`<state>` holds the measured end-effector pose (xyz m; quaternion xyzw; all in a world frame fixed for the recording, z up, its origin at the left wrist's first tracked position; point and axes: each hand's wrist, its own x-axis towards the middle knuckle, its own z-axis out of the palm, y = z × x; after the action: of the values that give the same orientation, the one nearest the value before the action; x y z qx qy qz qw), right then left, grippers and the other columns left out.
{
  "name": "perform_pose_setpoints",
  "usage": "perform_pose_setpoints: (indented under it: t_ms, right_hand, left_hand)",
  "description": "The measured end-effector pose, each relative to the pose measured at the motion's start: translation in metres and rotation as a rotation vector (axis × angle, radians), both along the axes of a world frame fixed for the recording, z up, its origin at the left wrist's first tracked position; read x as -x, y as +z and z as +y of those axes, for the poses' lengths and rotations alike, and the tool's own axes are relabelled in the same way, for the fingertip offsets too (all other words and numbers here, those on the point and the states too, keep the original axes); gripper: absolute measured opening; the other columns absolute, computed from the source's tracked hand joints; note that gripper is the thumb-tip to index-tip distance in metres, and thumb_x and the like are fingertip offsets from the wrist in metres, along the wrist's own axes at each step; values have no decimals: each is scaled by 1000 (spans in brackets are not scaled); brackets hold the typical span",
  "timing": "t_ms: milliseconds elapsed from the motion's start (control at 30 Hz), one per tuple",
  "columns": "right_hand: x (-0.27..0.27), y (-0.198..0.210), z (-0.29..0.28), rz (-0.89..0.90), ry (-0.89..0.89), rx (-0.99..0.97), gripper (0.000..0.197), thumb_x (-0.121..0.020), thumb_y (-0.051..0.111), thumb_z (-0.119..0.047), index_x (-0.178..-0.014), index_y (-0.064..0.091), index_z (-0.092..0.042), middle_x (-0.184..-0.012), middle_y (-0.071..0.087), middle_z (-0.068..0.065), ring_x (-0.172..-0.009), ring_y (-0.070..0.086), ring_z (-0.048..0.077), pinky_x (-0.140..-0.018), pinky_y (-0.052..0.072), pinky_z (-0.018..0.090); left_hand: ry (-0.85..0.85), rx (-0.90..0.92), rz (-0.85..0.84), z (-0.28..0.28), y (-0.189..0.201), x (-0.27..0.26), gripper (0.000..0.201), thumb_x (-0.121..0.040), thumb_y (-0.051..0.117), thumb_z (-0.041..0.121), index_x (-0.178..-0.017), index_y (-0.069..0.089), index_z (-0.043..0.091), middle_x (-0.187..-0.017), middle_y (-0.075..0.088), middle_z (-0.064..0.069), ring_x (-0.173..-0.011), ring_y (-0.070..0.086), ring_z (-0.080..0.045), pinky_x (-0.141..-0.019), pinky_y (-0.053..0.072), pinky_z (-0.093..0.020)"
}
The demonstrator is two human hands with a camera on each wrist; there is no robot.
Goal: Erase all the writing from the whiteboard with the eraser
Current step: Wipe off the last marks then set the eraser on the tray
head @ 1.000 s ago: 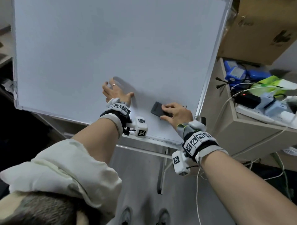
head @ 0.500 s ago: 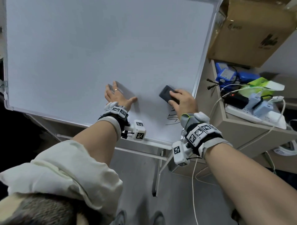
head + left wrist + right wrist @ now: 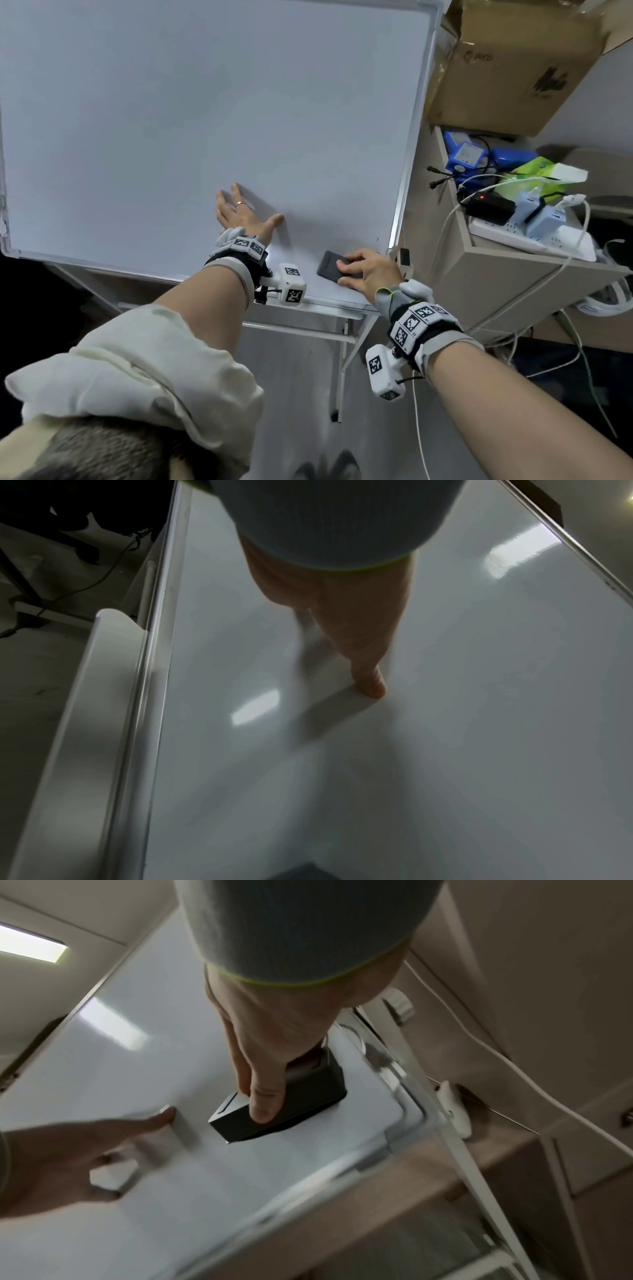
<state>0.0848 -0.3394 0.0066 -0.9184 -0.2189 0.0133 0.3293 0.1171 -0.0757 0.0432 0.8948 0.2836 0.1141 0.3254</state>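
Right hand (image 3: 371, 274) grip curled round the dark eraser (image 3: 334, 269), pressed flat to the whiteboard (image 3: 205, 102) at lower right, probably for scrubbing. Left hand (image 3: 239, 214) splayed flat at centre, holding nothing, likely steadying the board. No writing visible.

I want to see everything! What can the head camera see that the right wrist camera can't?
Only the head view shows the brown cardboard box and the blue chargers on the shelf. Only the right wrist view shows the ceiling light. Both show the right hand gripping the black rectangular eraser on the white whiteboard, with the left hand flat on it.
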Motion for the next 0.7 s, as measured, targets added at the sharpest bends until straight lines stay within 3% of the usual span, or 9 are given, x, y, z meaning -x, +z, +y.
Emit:
perform_pose_setpoints:
  t_ms: [133,200,333,467,600,700]
  right_hand:
    - [21,-16,4,155,47,151,28,-76,80,-34,-103,74,-32,-115,64,-9,-105,61,10,-90,44,23]
    - [20,-11,7,165,58,172,29,-77,79,-31,-105,74,-28,-118,65,-6,-109,61,14,-91,43,24]
    - [-2,30,9,-30,-97,28,38,-77,79,-20,-113,71,-17,-122,66,5,-111,59,22,-94,36,22]
    - [-43,67,3,-251,-227,-28,53,-73,78,-11,-124,62,-9,-119,64,13,-111,57,30,-98,40,34]
    - [-48,51,1,-268,-253,104,55,-75,78,-17,-127,60,-10,-120,63,12,-111,55,34,-95,41,37]
    - [-38,41,0,-254,-275,91,57,-74,80,-21,-127,60,-14,-117,64,10,-108,56,32,-92,43,37]
  left_hand:
    - [-6,6,-4,0,-2,1,113,-77,76,53,-157,1,26,-164,-3,-9,-149,3,-31,-116,21,-49]
    - [-4,2,-9,1,-2,1,113,-77,76,53,-158,1,25,-163,-4,-10,-149,3,-32,-116,20,-50]
    - [-12,-4,-6,2,-3,0,115,-77,75,54,-158,-1,25,-163,-6,-11,-150,2,-32,-116,20,-51]
    - [-19,-25,25,2,-2,1,114,-80,73,55,-158,-4,24,-163,-8,-11,-150,-1,-32,-115,22,-51]
    - [-29,-33,34,1,-1,1,113,-81,72,55,-158,-4,23,-164,-9,-11,-150,-2,-32,-115,21,-51]
    - [-35,-38,35,0,-1,1,112,-82,70,55,-157,-5,23,-164,-9,-11,-150,-4,-31,-116,20,-52]
